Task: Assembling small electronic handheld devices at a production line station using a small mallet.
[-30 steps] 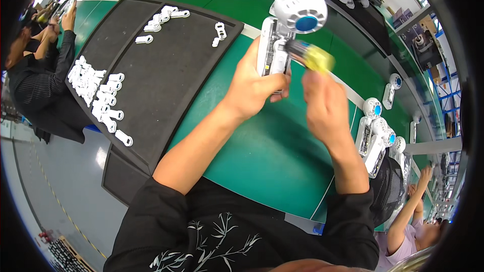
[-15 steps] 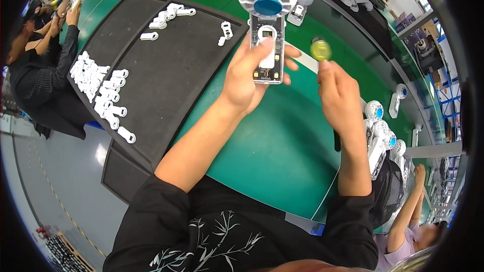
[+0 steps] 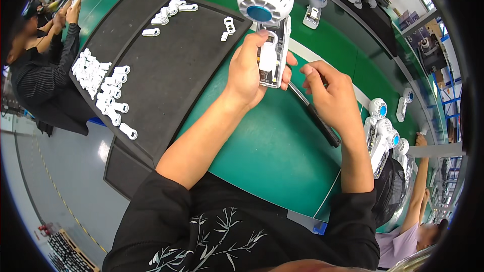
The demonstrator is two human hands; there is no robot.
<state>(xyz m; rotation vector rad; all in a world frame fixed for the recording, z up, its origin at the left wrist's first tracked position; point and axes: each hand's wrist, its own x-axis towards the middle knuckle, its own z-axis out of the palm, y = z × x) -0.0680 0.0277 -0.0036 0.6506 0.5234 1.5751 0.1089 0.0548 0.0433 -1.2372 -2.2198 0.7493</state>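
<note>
My left hand grips a white handheld device upright. Its round slotted head has a blue centre, and a circuit board and a white keyhole-shaped cover show on its clear body. My thumb presses on that cover. Close by on the right is my right hand, its fingers curled together; whatever they hold, if anything, is hidden. Below it, a tool with a metal shaft and black grip slants across the green table. The tool's far end disappears behind my left fingers.
A black tray at left carries several white keyhole-shaped parts. Similar white devices cluster on the right, near a black mesh item. Another device stands farther off. Co-workers sit at left and lower right.
My right hand has shifted downward, and the yellow-green round piece at its fingertips is out of sight. The tool's shaft and grip now show. The device in my left hand has tilted slightly.
</note>
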